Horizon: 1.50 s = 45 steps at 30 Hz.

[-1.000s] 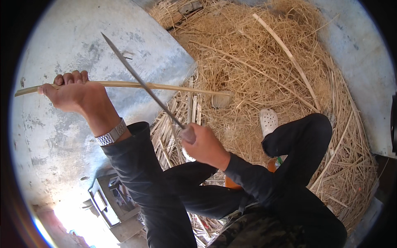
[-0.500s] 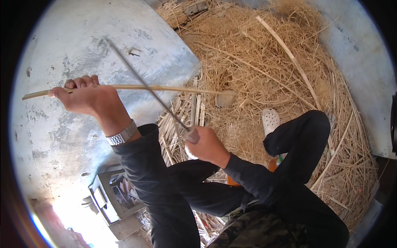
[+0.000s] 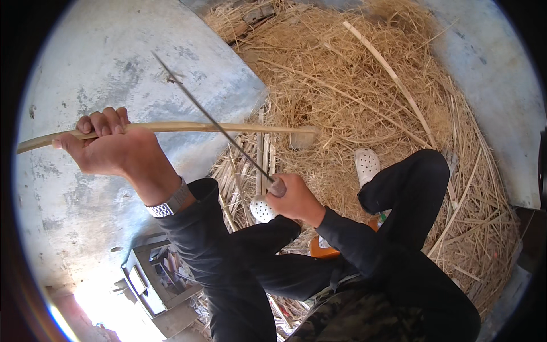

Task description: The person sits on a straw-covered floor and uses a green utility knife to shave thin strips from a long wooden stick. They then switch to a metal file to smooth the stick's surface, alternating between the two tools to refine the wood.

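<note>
My left hand (image 3: 117, 145), with a metal watch on its wrist, is closed round a long pale bamboo strip (image 3: 188, 127). The strip runs roughly level, its right end by a small wooden block (image 3: 305, 137) in the shavings. My right hand (image 3: 296, 199) grips the handle of a long, thin-bladed knife (image 3: 196, 105). Up and to the left slants the blade, crossing the strip in view to the right of my left hand. Whether blade and strip touch, I cannot tell.
Heaped shavings (image 3: 342, 80) and split strips cover the floor, with one longer strip (image 3: 390, 74) on top. My white clogs (image 3: 367, 165) stand among them. A worn blue-white wall (image 3: 74, 188) rises at left, a cabinet (image 3: 162, 279) below. Something orange (image 3: 322, 248) shows beneath me.
The bamboo strip has shifted left and shows a broader side. My right hand has moved slightly right and down with the knife, uncovering more of the left clog.
</note>
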Available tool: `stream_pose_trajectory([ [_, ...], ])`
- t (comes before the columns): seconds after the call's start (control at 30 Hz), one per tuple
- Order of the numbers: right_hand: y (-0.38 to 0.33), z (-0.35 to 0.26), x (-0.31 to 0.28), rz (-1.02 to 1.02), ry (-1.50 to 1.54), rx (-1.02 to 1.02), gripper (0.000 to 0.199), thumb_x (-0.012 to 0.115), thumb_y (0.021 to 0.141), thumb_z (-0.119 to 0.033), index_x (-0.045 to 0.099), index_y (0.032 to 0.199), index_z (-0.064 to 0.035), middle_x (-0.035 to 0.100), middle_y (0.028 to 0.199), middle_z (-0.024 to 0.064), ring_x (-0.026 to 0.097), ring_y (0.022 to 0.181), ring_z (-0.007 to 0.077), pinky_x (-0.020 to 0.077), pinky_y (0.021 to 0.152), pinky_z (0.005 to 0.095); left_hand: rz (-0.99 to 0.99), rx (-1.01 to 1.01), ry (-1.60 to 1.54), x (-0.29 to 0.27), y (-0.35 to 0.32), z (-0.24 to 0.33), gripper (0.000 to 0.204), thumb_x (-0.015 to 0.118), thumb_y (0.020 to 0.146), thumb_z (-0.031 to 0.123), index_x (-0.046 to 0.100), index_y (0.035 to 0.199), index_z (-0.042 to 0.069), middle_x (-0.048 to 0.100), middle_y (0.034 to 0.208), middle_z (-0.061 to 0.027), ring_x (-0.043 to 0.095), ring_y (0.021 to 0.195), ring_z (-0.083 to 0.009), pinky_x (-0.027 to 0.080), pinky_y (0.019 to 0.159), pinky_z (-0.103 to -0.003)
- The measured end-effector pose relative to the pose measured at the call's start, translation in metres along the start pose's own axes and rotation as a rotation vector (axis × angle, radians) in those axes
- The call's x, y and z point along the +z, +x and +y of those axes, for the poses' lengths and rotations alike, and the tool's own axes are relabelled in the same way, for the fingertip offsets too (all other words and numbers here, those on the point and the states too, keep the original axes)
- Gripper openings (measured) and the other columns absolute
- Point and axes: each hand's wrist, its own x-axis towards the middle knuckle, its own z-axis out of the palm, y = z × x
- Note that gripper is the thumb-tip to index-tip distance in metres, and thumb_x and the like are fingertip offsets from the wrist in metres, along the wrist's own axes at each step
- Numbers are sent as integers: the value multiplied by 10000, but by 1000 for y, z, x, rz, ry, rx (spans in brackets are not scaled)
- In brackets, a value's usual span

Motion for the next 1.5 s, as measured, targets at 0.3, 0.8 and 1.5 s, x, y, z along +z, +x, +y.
stream_pose_trajectory([
  [0.3,-8,119,-53,78,94,607,207,571,811,-120,492,691,28,506,541,140,530,500,247,436,498,398,-50,-16,-47,-4,3,-8,476,379,999,466,330,679,118,217,530,28,149,476,-94,142,480,-254],
  [0.8,16,85,-12,142,-48,236,205,647,753,-107,507,644,-3,494,544,48,462,519,136,393,504,349,-63,-49,33,-13,17,-9,520,298,1000,549,371,692,137,255,514,32,189,435,-87,204,477,-256],
  [1.5,11,1,-1,-46,-157,28,171,643,788,-178,589,843,-25,610,688,199,613,657,391,464,596,446,32,6,-6,-20,11,-9,474,354,1007,470,339,682,126,213,546,35,154,467,-93,181,492,-249],
])
